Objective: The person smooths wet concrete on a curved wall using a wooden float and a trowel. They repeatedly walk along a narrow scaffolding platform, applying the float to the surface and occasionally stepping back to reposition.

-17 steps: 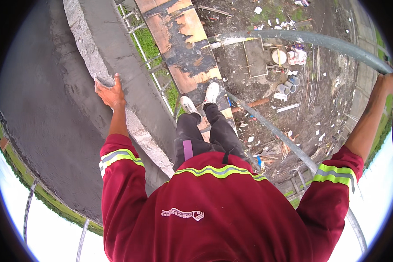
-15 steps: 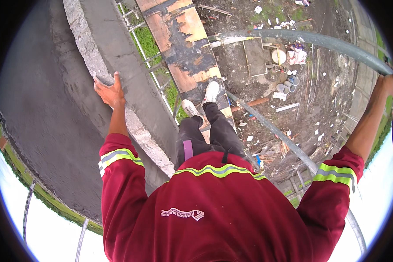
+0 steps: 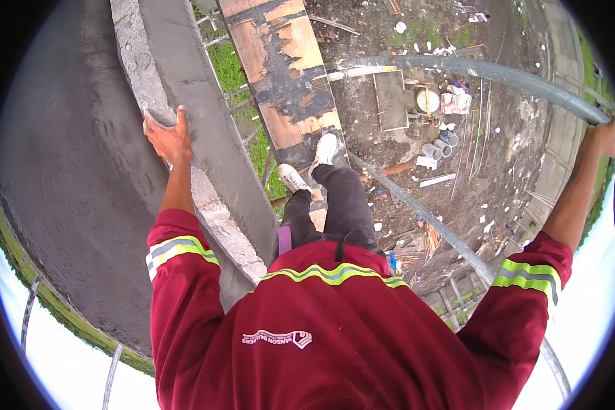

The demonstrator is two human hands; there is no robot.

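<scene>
My left hand point(image 3: 169, 141) rests across the rough, pale concrete ridge point(image 3: 142, 65) on top of the wall. Its thumb and fingers are spread wide to either side of the ridge. Out at the far right, my right hand point(image 3: 603, 137) is closed around the end part of a grey metal pipe point(image 3: 519, 76), which curves across the view as a rail. Both my feet, in white shoes point(image 3: 324, 149), stand on a narrow, worn plywood plank point(image 3: 280, 68) with dark patches.
Smooth grey concrete point(image 3: 55, 171) lies left of the ridge. Another metal pipe point(image 3: 430, 216) slants beside the plank. Far below on muddy ground are a rectangular mixing tray point(image 3: 390, 102), a round pale-topped container point(image 3: 428, 101), buckets point(image 3: 439, 147) and scattered debris. Grass point(image 3: 227, 65) shows between plank and wall.
The view has shifted slightly, and my legs and feet appear a little farther left. My left hand stays on the ridge and my right hand stays on the pipe.
</scene>
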